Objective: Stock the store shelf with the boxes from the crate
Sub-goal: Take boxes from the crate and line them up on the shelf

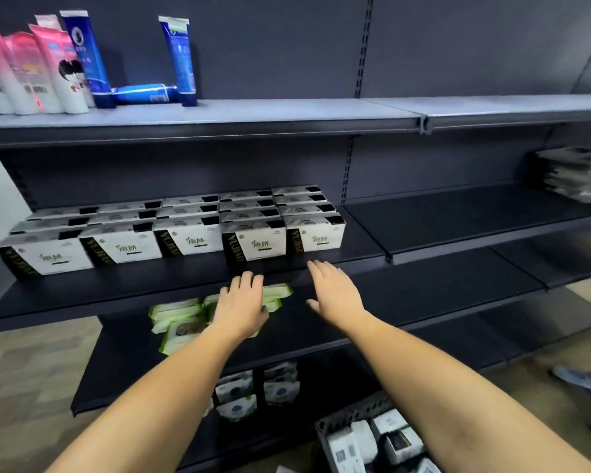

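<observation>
Several white-and-black boxes (253,238) stand in rows on the dark middle shelf (123,295), filling its left half. My left hand (241,307) hovers palm down over the shelf's front edge, fingers apart, holding nothing. My right hand (335,295) is beside it, just in front of the rightmost boxes, also open with nothing in it. A grey crate (347,421) with more boxes (393,438) sits on the floor at the lower right.
Pink and blue tubes (82,59) stand on the top shelf at left. Green wipe packs (181,319) lie on the shelf below my hands, pouches (239,394) lower still. Stacked packets (577,172) sit far right. The middle shelf's right section (475,216) holds nothing.
</observation>
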Action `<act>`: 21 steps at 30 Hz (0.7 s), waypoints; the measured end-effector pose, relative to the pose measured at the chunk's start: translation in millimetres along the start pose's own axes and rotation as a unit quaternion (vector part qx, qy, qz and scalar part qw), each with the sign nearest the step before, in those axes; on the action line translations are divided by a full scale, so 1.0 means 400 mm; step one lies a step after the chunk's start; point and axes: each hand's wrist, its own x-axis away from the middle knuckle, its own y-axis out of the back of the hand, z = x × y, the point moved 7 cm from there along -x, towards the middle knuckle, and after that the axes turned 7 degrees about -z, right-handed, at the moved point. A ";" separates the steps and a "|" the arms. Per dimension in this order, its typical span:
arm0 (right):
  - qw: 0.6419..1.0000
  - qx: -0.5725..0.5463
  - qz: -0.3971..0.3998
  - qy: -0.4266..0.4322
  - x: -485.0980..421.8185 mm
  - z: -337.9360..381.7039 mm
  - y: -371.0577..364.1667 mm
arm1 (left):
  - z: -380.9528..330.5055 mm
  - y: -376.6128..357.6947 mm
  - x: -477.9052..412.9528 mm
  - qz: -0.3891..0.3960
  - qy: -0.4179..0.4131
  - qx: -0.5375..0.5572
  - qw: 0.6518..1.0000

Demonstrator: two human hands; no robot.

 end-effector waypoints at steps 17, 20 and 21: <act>0.989 0.047 0.065 -0.125 0.562 -0.032 0.073 | -0.290 -0.079 0.337 0.072 -0.127 0.060 0.987; 0.985 0.063 0.077 -0.138 0.634 -0.090 0.100 | -0.376 -0.082 0.368 0.074 -0.156 0.064 0.983; 0.984 0.065 0.080 -0.145 0.656 -0.112 0.110 | -0.404 -0.084 0.377 0.075 -0.163 0.063 0.982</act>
